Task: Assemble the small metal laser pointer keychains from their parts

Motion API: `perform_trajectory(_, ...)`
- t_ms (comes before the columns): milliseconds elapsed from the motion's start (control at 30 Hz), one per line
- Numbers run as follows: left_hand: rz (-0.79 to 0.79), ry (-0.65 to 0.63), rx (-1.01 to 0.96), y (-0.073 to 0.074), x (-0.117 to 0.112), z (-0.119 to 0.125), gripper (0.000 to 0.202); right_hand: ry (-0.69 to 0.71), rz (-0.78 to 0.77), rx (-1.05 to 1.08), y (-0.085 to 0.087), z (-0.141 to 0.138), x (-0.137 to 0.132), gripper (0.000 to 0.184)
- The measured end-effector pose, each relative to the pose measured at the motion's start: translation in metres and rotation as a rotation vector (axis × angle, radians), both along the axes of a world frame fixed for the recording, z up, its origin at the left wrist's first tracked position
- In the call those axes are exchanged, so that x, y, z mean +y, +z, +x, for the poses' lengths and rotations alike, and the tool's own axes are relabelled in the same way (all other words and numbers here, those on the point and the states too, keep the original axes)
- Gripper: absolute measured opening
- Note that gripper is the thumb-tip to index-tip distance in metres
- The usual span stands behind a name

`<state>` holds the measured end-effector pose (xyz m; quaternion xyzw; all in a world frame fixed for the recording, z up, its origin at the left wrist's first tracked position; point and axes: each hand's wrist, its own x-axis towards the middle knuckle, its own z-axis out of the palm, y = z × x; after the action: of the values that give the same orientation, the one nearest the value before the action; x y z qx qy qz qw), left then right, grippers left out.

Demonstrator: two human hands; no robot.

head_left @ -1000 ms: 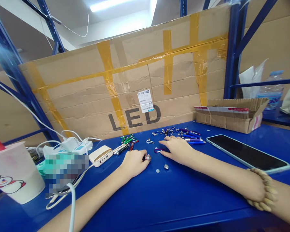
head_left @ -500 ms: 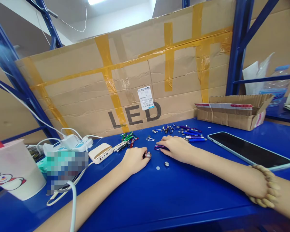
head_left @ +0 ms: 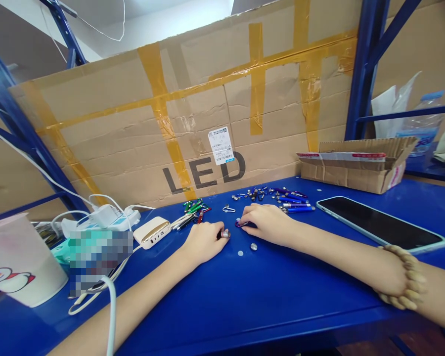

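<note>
My left hand (head_left: 203,242) rests on the blue table (head_left: 267,296), its fingers closed round a small dark keychain flashlight (head_left: 224,234) with a silver tip. Just to the right, my right hand (head_left: 266,222) curls over a purple carabiner clip (head_left: 241,224), fingertips pinching it. A silver clip (head_left: 229,209) lies just beyond both hands. A small silver cap (head_left: 253,246) and a flat button cell (head_left: 240,253) lie on the table below my right hand. A bead bracelet (head_left: 402,277) sits on my right forearm.
Blue and purple flashlight parts (head_left: 287,199) lie behind my right hand, green and red ones (head_left: 193,208) behind my left. A phone (head_left: 378,225) lies right, an open carton (head_left: 356,165) behind it. At left: power bank (head_left: 152,232), power strip (head_left: 104,220), white cup (head_left: 17,262). A taped cardboard sheet (head_left: 193,123) walls the back.
My right hand has drawn back slightly and curled its fingers over the purple carabiner. The left hand keeps its hold on the flashlight. The view has tilted a little.
</note>
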<state>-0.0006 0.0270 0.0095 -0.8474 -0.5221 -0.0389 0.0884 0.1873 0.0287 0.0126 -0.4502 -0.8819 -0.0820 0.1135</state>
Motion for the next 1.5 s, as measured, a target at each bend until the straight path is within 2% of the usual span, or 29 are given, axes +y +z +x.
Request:
perform_trajectory(467, 0.021, -0.012, 0.025, -0.0012, 0.0018, -0.0004, 0.028, -0.046, -0.006, 0.012, -0.0003, -0.0001, -0.0002, 0.026)
perform_trajectory(1500, -0.009, 0.014, 0.034, 0.0011, 0.0020, 0.0027, 0.030, -0.023, -0.008, -0.011, 0.0011, 0.0020, -0.0044, 0.027)
